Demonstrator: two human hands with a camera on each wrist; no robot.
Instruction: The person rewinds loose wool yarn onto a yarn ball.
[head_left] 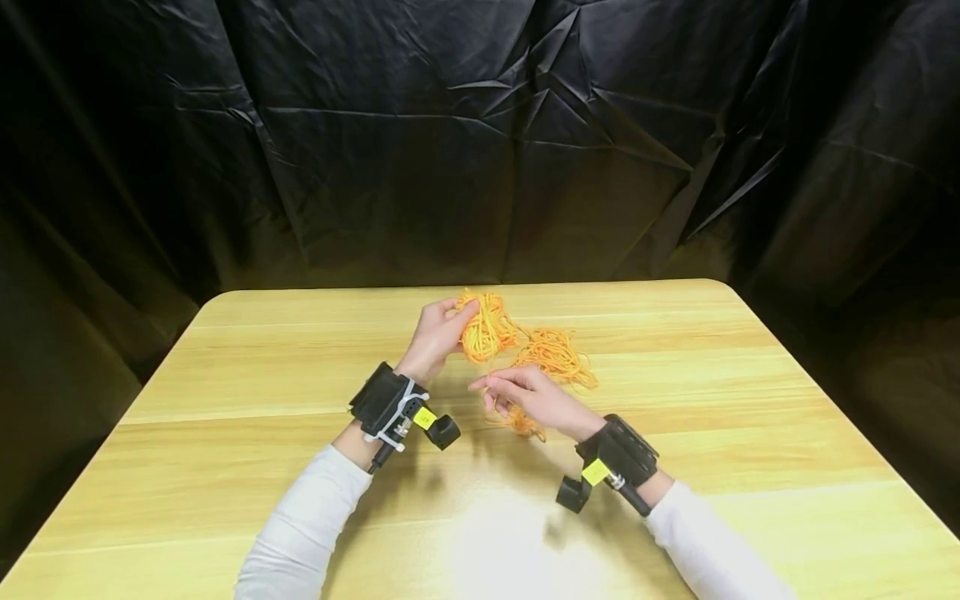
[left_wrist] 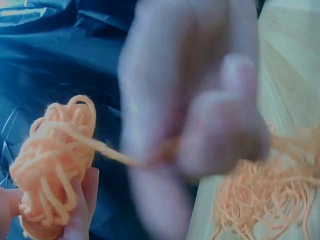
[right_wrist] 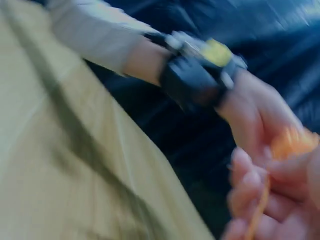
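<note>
Gripping the orange yarn ball [head_left: 487, 327] just above the middle of the head view's lower half, my left hand [head_left: 438, 333] has its thumb and fingers curled around the ball's left side. My right hand [head_left: 536, 400], lower and to the right, is nearly closed, thumb and fingers pinching a strand [left_wrist: 112, 152] that runs across from the ball in the left wrist view; blur hides exactly which fingertips hold it. A loose heap of yarn [head_left: 555, 357] lies on the desk [head_left: 225, 400] right of the ball, and a smaller tangle [head_left: 525, 423] sits below my right hand.

Snagging looks like my main risk: the heap's crossing loops could tighten into a knot if I pulled hard on the strand. The ball's outer turns look loose, so a slack left grip might let them slide off its end. If I pinched too lightly, the strand could slip away.
</note>
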